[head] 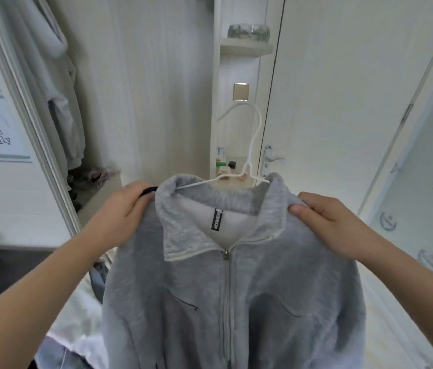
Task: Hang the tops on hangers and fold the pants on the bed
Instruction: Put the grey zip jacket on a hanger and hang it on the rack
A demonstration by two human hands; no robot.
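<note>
While holding the grey top (236, 302) up before the white door (343, 102), draped on the white hanger (247, 166), with the left hand (122, 209) curled round one shoulder and the right hand (324, 222) pinching the other between thumb and fingers, tug both shoulders evenly outward, square the collar (180, 222), then check the seating of the hanger on the wall hook (241, 91) before letting go

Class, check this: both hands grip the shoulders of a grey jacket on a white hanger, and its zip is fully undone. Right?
No. The head view shows the zip done up to just below the collar. The rest holds: the left hand and right hand grip the shoulders of the grey jacket on a white hanger.
</note>
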